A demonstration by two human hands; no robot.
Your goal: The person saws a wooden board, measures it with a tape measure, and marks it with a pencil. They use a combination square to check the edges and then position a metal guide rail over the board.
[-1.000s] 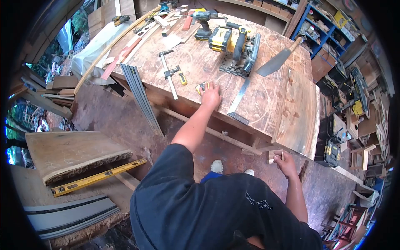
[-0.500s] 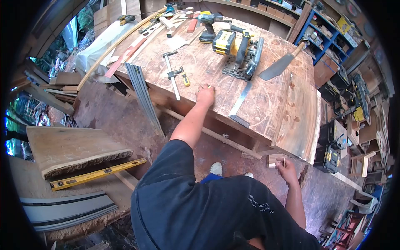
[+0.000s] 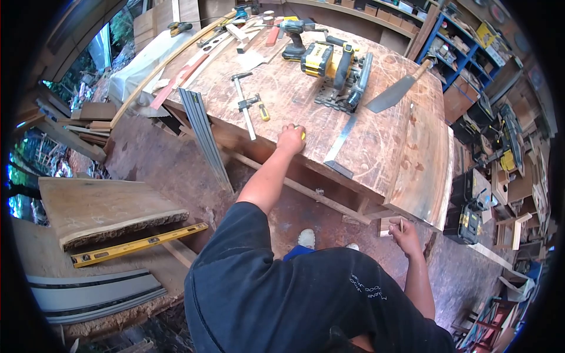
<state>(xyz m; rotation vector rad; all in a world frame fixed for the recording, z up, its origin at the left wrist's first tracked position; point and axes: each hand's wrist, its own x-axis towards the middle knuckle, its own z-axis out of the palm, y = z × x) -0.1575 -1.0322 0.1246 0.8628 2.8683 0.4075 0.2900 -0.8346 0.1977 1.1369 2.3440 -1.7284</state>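
Observation:
My left hand (image 3: 289, 140) is closed over a yellow tape measure (image 3: 303, 135) at the front edge of the workbench (image 3: 376, 147); the fingers hide most of it. Low on the right, off the bench corner, my right hand (image 3: 405, 236) pinches a thin pencil (image 3: 401, 225). A bar clamp (image 3: 247, 106) with a yellow handle lies left of my left hand. To its right is a metal square (image 3: 342, 144) with its dark stock along the bench edge. Behind that stands a yellow circular saw (image 3: 341, 70).
A broad blade with a wooden handle (image 3: 397, 88) and a drill (image 3: 294, 38) lie on the bench. Grey rails (image 3: 203, 135) lean on its front. At left are a wood slab (image 3: 112, 209) and a yellow spirit level (image 3: 141, 244). Tool cases (image 3: 468, 220) stand right.
My left hand has turned or shifted slightly, and more of the yellow tape measure shows beside its fingers. My right hand stays almost still with the pencil.

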